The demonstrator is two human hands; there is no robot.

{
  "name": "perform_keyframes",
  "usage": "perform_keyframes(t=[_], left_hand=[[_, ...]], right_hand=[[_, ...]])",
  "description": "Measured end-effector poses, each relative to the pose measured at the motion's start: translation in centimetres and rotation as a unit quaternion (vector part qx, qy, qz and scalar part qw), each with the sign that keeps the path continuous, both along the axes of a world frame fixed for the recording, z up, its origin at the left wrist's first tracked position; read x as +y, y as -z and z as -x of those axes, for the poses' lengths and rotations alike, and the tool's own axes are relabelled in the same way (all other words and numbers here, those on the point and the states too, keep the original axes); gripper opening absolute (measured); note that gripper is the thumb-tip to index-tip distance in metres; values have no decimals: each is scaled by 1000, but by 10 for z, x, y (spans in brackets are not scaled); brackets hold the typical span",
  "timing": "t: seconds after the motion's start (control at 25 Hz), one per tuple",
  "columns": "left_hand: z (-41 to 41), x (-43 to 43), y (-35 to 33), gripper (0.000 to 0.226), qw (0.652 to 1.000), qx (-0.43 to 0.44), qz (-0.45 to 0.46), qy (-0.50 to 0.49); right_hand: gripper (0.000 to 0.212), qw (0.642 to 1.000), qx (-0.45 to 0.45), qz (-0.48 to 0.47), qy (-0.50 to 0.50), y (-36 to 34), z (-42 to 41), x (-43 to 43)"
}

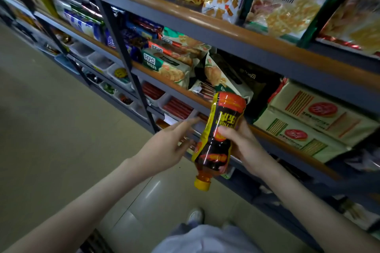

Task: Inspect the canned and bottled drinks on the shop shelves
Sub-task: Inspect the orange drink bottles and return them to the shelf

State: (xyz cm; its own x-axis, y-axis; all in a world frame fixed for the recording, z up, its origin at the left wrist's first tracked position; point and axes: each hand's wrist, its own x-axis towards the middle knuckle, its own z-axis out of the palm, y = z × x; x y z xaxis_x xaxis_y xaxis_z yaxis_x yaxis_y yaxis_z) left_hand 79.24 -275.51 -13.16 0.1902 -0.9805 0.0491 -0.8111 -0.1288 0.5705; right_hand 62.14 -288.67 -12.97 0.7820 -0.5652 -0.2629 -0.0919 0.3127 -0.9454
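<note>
My right hand (240, 146) grips a bottled drink (220, 139) around its middle and holds it upside down, its yellow cap pointing at the floor. The bottle has a black, red and yellow label and dark liquid inside. Just left of the bottle is my left hand (170, 141), fingers straight and spread, holding nothing and not touching the bottle. Both hands are in front of a lower shelf.
Grey metal shelves (205, 28) with orange-brown front rails run from the left back to the right. They carry biscuit and snack packets (170, 65), cracker boxes (308, 121) and trays of sausages (174, 107). Beige tiled floor (51, 129) lies to the left. My shoe shows below.
</note>
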Motion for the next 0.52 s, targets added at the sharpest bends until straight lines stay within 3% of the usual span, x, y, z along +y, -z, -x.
perform_keyframes(t=[0.08, 0.16, 0.32, 0.52], left_hand=[[-2, -7, 18, 87, 979, -163, 87, 89], [-4, -22, 24, 93, 933, -270, 162, 172], [-4, -45, 19, 66, 883, -268, 268, 278], [15, -49, 16, 52, 877, -223, 334, 263]], right_hand=[[52, 993, 6, -116, 15, -3, 0, -2], [42, 987, 15, -159, 7, -8, 1, -2], [31, 989, 65, -119, -49, -17, 5, -3], [38, 988, 113, -53, -90, -28, 25, -10]])
